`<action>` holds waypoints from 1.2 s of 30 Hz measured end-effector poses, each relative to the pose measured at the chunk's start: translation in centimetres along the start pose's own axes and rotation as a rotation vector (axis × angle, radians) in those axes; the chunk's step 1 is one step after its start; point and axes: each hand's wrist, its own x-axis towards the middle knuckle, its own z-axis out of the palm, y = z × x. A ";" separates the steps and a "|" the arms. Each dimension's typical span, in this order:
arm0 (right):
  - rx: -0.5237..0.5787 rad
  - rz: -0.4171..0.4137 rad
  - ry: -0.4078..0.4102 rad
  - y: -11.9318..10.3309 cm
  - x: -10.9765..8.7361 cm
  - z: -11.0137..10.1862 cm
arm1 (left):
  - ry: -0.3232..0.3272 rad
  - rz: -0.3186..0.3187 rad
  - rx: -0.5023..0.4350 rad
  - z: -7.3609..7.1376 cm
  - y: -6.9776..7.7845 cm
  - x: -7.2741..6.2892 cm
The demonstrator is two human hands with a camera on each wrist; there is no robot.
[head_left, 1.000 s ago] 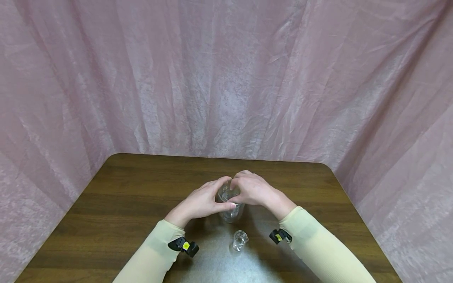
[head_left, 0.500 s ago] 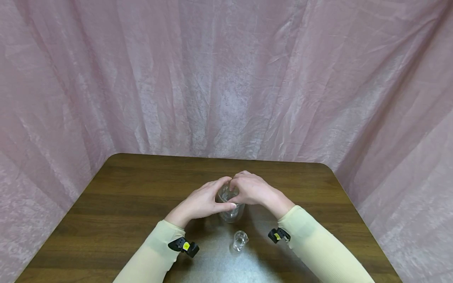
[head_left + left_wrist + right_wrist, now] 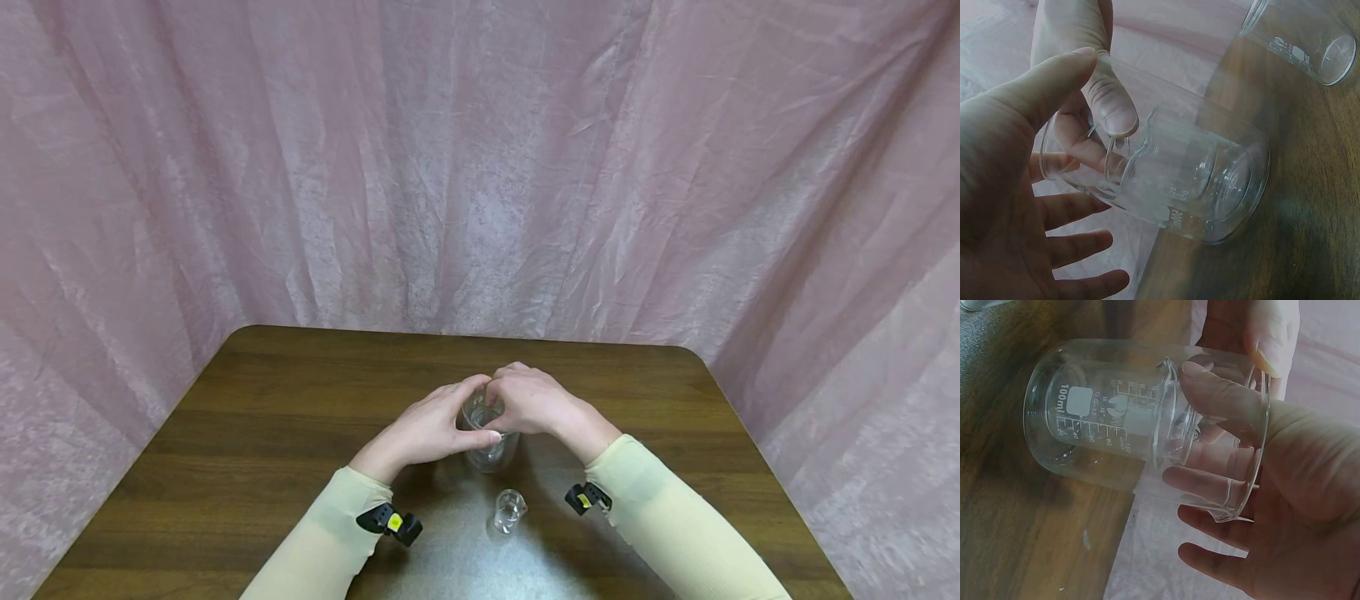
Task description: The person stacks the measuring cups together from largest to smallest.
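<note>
A large glass beaker (image 3: 489, 461) stands upright on the table. Its rim lies between the thumb and fingers of my left hand (image 3: 423, 427), which steadies it from the left with the lower fingers spread. Inside it sits a smaller beaker (image 3: 1079, 401) marked 100ml. A still smaller beaker (image 3: 1138, 420) appears nested within that one, its outline hard to separate through the glass. My right hand (image 3: 534, 403) reaches into the large beaker's mouth, thumb and index finger pinching the innermost rim. Its other fingers stay around the outside, partly seen through the glass.
A tiny spouted beaker (image 3: 509, 511) stands on the wooden table (image 3: 300, 433), nearer the body than the large one. Pink curtains (image 3: 480, 167) hang behind the table and along both sides. A wrist camera (image 3: 588, 497) is strapped to the right sleeve.
My right wrist and forearm have shifted slightly to the left, the hand still inside the large beaker's mouth. My left hand and the beaker outside have stayed in place.
</note>
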 end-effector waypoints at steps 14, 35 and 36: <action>0.002 0.036 -0.005 -0.2 0.4 0.5 | -0.007 -0.004 0.000 0.0 -0.1 0.0; -0.002 0.010 0.038 -0.2 0.3 0.6 | -0.011 0.006 -0.008 -0.1 -0.1 0.0; -0.003 0.010 0.040 -0.2 0.3 0.6 | -0.012 0.006 -0.007 -0.1 -0.1 0.0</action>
